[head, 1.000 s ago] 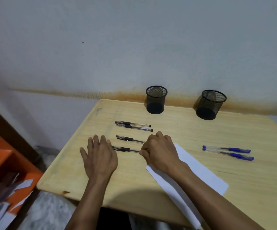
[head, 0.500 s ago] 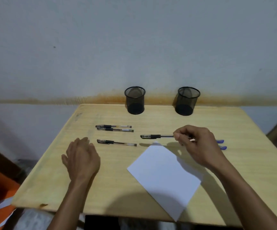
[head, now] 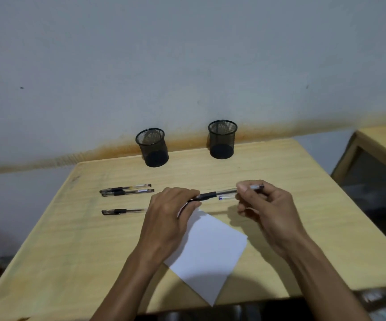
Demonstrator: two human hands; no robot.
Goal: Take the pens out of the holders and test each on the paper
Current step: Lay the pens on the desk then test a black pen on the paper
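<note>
— Black-capped pen (head: pixel 208 195), where is it?
— Held level above the middle of the wooden surface (head: pixel 71 239), over the far corner of the paper (head: pixel 210 256). The left hand (head: pixel 169 218) pinches its capped end; the right hand (head: pixel 263 209) pinches the barrel near the other end, fingers curled round it.
— The other pens?
— Two black pens (head: pixel 126 190) lie side by side, touching, toward the far left corner. A third black pen (head: pixel 123 211) lies alone just nearer, its right end hidden behind the left hand. A clear tip of a blue pen (head: pixel 227 198) shows between the hands.
— And the holders?
— Left mesh holder (head: pixel 152 147) and right mesh holder (head: pixel 222 139) stand upright along the far edge, well apart.
</note>
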